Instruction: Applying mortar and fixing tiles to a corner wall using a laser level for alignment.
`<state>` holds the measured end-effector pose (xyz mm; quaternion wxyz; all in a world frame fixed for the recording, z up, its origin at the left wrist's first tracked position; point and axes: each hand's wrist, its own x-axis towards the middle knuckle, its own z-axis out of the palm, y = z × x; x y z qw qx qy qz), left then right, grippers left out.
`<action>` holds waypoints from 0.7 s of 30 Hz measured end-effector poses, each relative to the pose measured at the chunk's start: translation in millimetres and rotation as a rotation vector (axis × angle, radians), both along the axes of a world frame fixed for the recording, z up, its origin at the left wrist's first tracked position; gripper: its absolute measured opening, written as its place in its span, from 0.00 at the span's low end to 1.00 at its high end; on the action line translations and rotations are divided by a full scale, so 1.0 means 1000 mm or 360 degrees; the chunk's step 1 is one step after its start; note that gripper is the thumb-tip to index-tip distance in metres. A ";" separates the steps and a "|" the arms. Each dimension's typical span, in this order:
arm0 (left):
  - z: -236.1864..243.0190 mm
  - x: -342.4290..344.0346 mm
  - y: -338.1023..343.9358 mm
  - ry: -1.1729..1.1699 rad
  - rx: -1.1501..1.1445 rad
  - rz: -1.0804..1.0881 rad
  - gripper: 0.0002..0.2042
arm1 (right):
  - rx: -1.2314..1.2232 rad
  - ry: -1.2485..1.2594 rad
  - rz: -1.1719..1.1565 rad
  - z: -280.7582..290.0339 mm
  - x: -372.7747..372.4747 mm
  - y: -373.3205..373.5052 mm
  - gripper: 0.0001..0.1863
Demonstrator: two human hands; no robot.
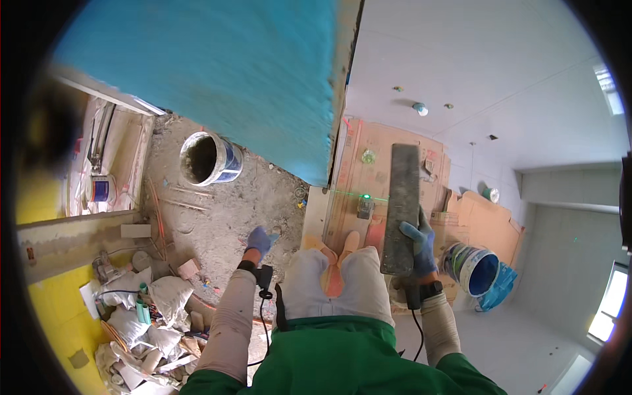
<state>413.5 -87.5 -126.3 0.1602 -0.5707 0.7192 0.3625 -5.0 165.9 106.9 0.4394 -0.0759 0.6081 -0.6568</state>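
One long grey float (401,207) is gripped near its lower end by the gloved right hand (420,245), fingers wrapped; left hand (259,241) hangs empty, loosely curled. Top-heavy hold (slip likely): blue bucket (475,268) could be struck.

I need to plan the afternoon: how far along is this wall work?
Done: the wall is coated blue. In hand: the right hand grips a long grey straightedge; the left hand is empty. Left: the rubble-strewn floor and a filled bucket.
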 end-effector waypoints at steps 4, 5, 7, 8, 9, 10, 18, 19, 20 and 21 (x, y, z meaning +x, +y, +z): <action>-0.016 -0.062 0.011 -0.0017 0.0088 -0.0113 0.34 | 0.0153 -0.0081 -0.0013 -0.117 -0.003 0.011 0.49; -0.024 -0.075 0.011 -0.0004 0.0021 -0.0202 0.33 | 0.0129 -0.0077 -0.0002 -0.143 -0.003 0.013 0.49; -0.048 -0.092 0.011 -0.0006 -0.0048 -0.0297 0.32 | 0.0193 -0.0019 0.0067 -0.186 -0.015 0.002 0.48; -0.066 -0.100 0.008 0.0008 -0.0082 -0.0187 0.32 | 0.0253 0.0056 0.0145 -0.210 -0.025 -0.011 0.47; -0.083 -0.113 0.005 0.0028 -0.0107 -0.0084 0.33 | 0.0252 0.0052 0.0127 -0.234 -0.033 -0.024 0.47; -0.100 -0.124 0.005 0.0025 -0.0107 -0.0103 0.33 | 0.0123 0.0137 0.0133 -0.260 -0.040 -0.039 0.47; -0.200 -0.208 -0.023 0.0756 -0.1359 -0.2670 0.21 | -0.0092 0.0390 0.0043 -0.488 -0.076 -0.144 0.48; -0.215 -0.218 -0.032 0.0792 -0.1517 -0.2825 0.21 | -0.0117 0.0369 0.0022 -0.516 -0.073 -0.154 0.47; -0.228 -0.224 -0.040 0.0816 -0.1677 -0.2971 0.22 | -0.0151 0.0342 0.0010 -0.539 -0.068 -0.163 0.47; -0.239 -0.228 -0.048 0.0821 -0.1672 -0.3004 0.22 | -0.0156 0.0335 -0.0020 -0.557 -0.064 -0.171 0.47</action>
